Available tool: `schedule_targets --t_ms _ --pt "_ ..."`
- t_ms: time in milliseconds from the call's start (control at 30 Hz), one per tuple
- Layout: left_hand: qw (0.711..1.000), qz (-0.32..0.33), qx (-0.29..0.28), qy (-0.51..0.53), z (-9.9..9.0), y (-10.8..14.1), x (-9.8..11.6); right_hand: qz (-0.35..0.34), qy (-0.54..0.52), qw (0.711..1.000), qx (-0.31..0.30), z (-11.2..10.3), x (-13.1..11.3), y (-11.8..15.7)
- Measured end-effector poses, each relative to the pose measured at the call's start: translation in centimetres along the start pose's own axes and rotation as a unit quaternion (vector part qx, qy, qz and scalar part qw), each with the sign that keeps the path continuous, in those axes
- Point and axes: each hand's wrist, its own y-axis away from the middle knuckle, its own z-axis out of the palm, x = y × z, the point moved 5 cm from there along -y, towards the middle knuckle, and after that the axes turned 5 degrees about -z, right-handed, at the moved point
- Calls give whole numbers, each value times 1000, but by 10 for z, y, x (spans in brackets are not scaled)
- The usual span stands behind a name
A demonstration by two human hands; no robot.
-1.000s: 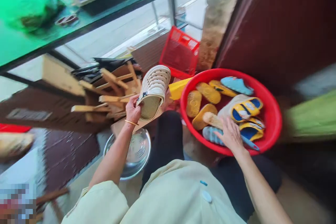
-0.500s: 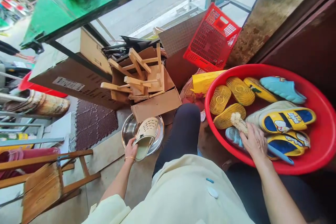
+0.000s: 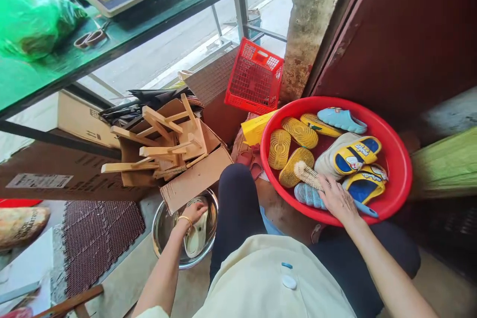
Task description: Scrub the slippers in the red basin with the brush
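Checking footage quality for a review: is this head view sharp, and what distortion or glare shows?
Head view: the red plastic basin looks sharp; wide-angle distortion tilts the whole scene; the green plastic bag is soft at top left; daylight washes out the road outside.

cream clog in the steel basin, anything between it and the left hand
Nothing visible: the left hand is on the cream perforated clog inside the steel basin. A brown cardboard flap overhangs the basin's far rim, beyond the hand.
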Motion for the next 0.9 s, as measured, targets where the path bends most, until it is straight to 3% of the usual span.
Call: schedule_targets --t_ms 67,133,167,200,267,333,400,467,500,567,633,767,900 --pt "999 34 7 0 -31 -13 55 7 -9 1000 -21 -1 4 3" --pt "985 88 147 18 -66 -15 125 30 -39 999 -23 -6 10 -1" --pt "973 130 184 43 -75 -13 164 51 -61 997 -8 -10 15 -5" --pt "962 183 188 75 -74 -10 205 78 -87 993 15 -15 22 -9" --pt "940 308 87 119 -44 0 286 136 -146 977 72 -25 39 -15" --pt "905 415 -55 77 13 15 352 177 -220 953 112 -30 56 -16" --pt "866 476 -146 -42 79 31 393 216 -315 917 113 -28 69 -11" --pt "817 507 -214 -174 137 45 412 263 -423 863 89 -19 77 -2" --pt "809 510 -222 -193 157 48 416 285 -473 830 79 -15 78 2" --pt "798 514 -224 -219 185 50 420 316 -548 771 70 -6 77 6" --pt "796 499 -221 -260 202 47 418 334 -587 735 65 0 75 6" --pt "804 461 -210 -311 214 35 414 332 -604 724 33 10 70 -8" --pt "798 442 -235 -335 199 24 417 321 -550 771 7 20 72 -18"
